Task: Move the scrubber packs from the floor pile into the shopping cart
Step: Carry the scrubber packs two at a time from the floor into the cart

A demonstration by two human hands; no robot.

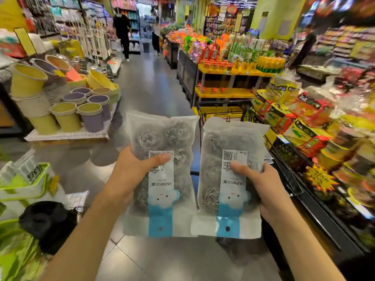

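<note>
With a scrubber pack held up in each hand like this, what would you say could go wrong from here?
1. The left hand and right hand each grip the smooth plastic of the left pack and the right pack from one side only, so either could slip.
2. The raised packs hide much of the cart ahead, so a drop could miss it.

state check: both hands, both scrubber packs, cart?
left hand: grips the left scrubber pack, thumb across its label
right hand: grips the right scrubber pack, thumb on its label
left scrubber pack: held up in the air, sealed, label upside down
right scrubber pack: held up in the air, sealed, label upside down
shopping cart: behind the packs, mostly hidden; contents cannot be told
</note>
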